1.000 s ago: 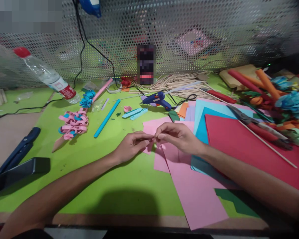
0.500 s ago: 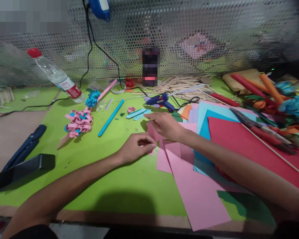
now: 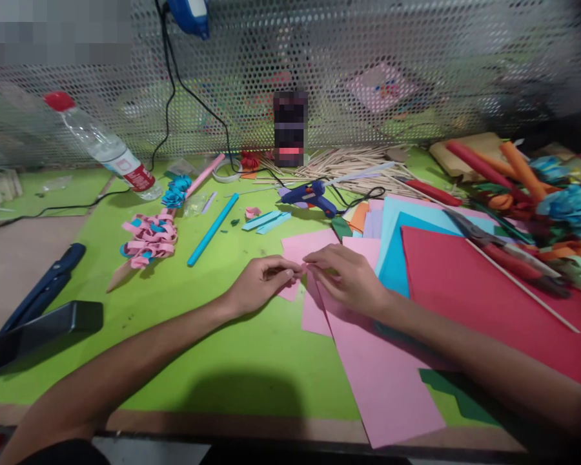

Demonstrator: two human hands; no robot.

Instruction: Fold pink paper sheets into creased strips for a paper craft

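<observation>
Pink paper sheets [image 3: 392, 387], smooth and flat, stretch from beneath the fingers to the near edge of the green table [image 3: 252, 349]. Both forearms angle inward from the near corners; left hand [image 3: 266, 284] curled low, right hand [image 3: 348, 278] arched above the sheets, fingertips almost meeting! Can't tell whether either pinches anything. Toward the far edge, a blue glue gun [image 3: 307, 194] lies before thin wooden sticks [image 3: 353, 158].

Right hand [image 3: 351, 281]: is drawing back from the blue strips [image 3: 266, 221] to their near side
Right fingertips [image 3: 306, 259]: are pointing toward the left hand [image 3: 257, 284]
</observation>
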